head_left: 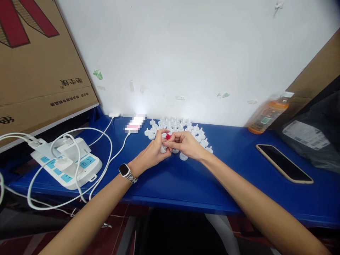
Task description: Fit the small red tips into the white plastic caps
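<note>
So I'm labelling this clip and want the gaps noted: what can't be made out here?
Head view only:
- red piece: mostly covered by the left hand and right hand; shape unclear.
- white plastic parts: too small for detail.
- object at the wall: blurred.
- cardboard box: cut by the frame edge.

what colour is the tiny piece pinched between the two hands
Red: the small piece shows between the left hand and right hand in the head view.

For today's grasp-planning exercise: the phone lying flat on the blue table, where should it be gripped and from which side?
Grip the phone across its two long edges, coming from above. It lies flat, screen up, so only its thin sides offer purchase. Its near end points toward the table front edge, clear of the bottle and dark bag.
</note>
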The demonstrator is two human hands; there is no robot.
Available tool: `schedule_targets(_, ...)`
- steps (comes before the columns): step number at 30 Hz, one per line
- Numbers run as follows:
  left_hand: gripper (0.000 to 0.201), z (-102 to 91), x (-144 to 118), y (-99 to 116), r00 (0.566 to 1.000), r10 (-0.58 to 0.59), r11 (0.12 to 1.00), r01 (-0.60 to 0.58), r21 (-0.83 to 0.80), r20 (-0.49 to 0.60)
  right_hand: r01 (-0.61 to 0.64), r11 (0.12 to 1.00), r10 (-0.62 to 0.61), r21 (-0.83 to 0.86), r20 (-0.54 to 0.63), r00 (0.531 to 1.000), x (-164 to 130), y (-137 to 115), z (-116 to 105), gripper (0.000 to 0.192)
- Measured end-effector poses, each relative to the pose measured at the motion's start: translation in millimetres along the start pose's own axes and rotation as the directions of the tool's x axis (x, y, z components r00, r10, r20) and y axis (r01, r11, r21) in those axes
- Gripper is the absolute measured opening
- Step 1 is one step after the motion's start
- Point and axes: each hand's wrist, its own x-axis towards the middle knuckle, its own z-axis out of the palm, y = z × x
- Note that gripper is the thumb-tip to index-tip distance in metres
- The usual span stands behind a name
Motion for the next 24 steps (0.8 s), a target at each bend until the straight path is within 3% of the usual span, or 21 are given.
schedule_targets(3,0.058,-2.5,2.5,-3.7,0.999,-0.002,0.998,0.005,0.064,-0.036,0.029,0.993,-0.037,-0.113,-0.073,0.997,0.9,-3.0,-6.4,0.029)
schedule_targets(6,0.064,-13.9,0.8,-11.9,0.996,0.013,0.972,0.009,0.234,-0.091,0.041,0.969,-0.081,-0.245,-0.159,0.984,1.2,-2.4,-15.0,0.023)
schedule_targets(9,0.033,-28.8,-2.3,-23.0,0.993,0.043,0.942,-0.003,0.335,-0.111,0.033,0.927,-0.110,-0.373,-0.187,0.976,0.9,1.1,-16.4,0.015)
schedule_targets(13,0.013,-36.7,-1.4,-35.1,0.976,0.016,0.918,0.072,0.391,-0.216,0.073,0.836,-0.113,-0.544,-0.040,0.993,2.3,7.7,-5.1,0.005)
schedule_targets(16,0.014,-33.2,0.6,-40.1,0.978,0.002,0.903,0.087,0.421,-0.208,0.185,0.686,-0.184,-0.704,0.078,0.980,3.3,13.3,0.9,0.004)
schedule_targets(19,0.015,-28.5,2.5,-42.8,0.982,-0.012,0.893,0.095,0.440,-0.187,0.198,0.588,-0.228,-0.784,0.075,0.971,1.8,15.5,-1.8,0.006)
schedule_targets(21,0.015,-26.6,5.2,-43.9,0.981,-0.014,0.886,0.102,0.452,-0.194,0.159,0.598,-0.230,-0.786,0.021,0.973,1.5,13.6,-6.9,0.012)
schedule_targets(24,0.014,-25.3,12.4,-44.8,0.974,-0.011,0.876,0.118,0.467,-0.225,0.084,0.684,-0.175,-0.725,-0.051,0.983,9.4,8.0,-15.5,0.012)
